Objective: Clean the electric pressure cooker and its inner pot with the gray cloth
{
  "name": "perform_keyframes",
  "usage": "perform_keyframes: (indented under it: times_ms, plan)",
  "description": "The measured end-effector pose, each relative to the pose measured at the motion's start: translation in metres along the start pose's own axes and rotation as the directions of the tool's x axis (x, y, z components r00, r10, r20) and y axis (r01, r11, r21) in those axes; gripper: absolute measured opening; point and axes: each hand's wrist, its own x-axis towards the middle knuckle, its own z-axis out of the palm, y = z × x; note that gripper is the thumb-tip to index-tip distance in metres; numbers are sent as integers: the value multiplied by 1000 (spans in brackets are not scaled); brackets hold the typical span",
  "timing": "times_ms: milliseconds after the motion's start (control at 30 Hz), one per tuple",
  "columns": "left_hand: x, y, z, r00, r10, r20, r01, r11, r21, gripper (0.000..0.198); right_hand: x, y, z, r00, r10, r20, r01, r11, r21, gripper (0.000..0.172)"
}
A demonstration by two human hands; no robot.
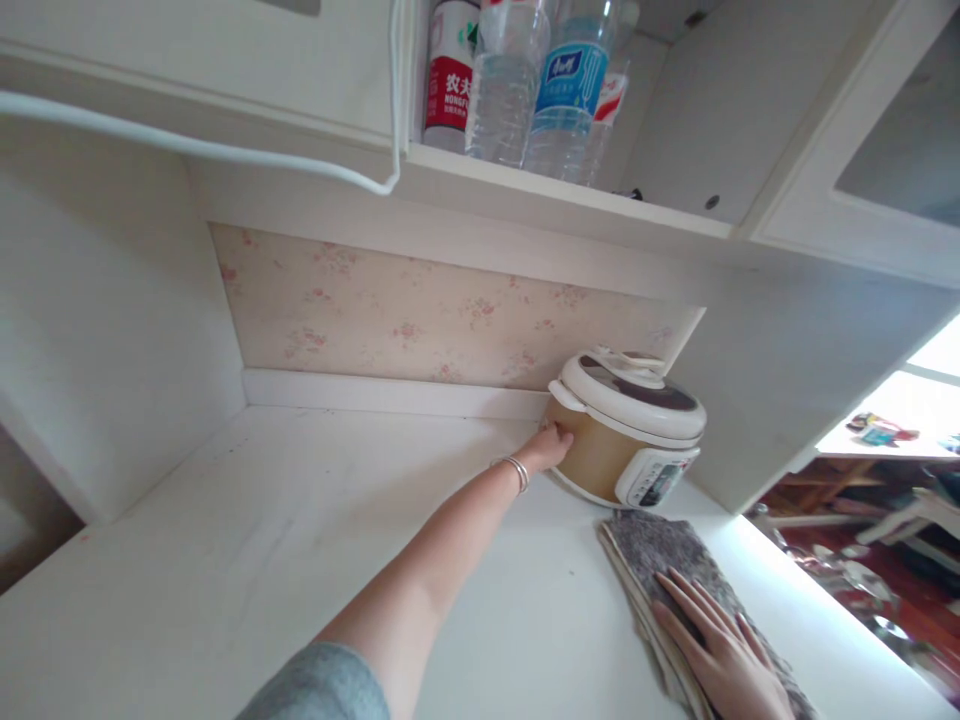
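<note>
A gold and white electric cooker (600,455) stands at the back right of the white counter (337,520), its control panel facing front right. My left hand (550,447) touches the cooker's left side with its fingers curled; what they grip, if anything, is hidden. Two bracelets circle that wrist. In front of the cooker lies a folded grey-brown cloth (649,545). My right hand (720,645) rests flat on this cloth, fingers stretched out.
Above the counter, an open shelf (570,205) holds several plastic bottles (566,95). A white cable (247,153) hangs at the upper left. White side panels bound the counter, and pot lids and other items lie beyond its right edge.
</note>
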Motion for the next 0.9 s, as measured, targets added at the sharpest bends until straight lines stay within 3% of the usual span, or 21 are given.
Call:
perform_keyframes:
  times_ms: [67, 167, 267, 333, 400, 467, 567, 700, 800, 900]
  plan:
    - [-22, -4, 5, 996, -83, 22, 84, 996, -13, 50, -1, 3, 1, 1000, -13, 8, 13, 1000, 10, 60]
    - [-74, -15, 0, 981, -184, 59, 187, 981, -46, 35, 1, 10, 5, 999, -42, 2, 41, 999, 18, 60]
    - [-145, -29, -24, 971, -238, 31, 239, 967, -83, 26, 7, 10, 1, 999, -25, -21, 25, 1000, 9, 59]
    - [-193, -38, -47, 949, -312, -50, 302, 941, -150, 23, 12, -6, -9, 997, -24, -73, 23, 1000, -13, 55]
    - [-235, -44, -69, 899, -428, -90, 394, 882, -257, 22, 16, -41, -20, 984, -78, -161, 81, 997, 8, 48]
    - [-265, -44, -88, 863, -497, -91, 436, 824, -362, 27, 15, -94, -29, 966, -131, -223, 168, 974, 155, 43]
    - [-290, -38, -102, 870, -476, -127, 364, 795, -484, 39, 5, -191, -32, 991, -108, -80, 134, 846, 516, 47]
    - [-306, -35, -103, 847, -493, -197, 267, 717, -644, 46, -12, -299, -22, 948, -310, 73, 150, 636, 757, 54]
    - [-313, -41, -103, 817, -530, -226, 289, 716, -635, 45, -23, -346, -8, 882, -441, 168, 109, 537, 836, 57]
    - [-315, -50, -104, 831, -507, -230, 318, 771, -552, 42, -33, -370, 14, 833, -515, 202, 82, 476, 876, 60]
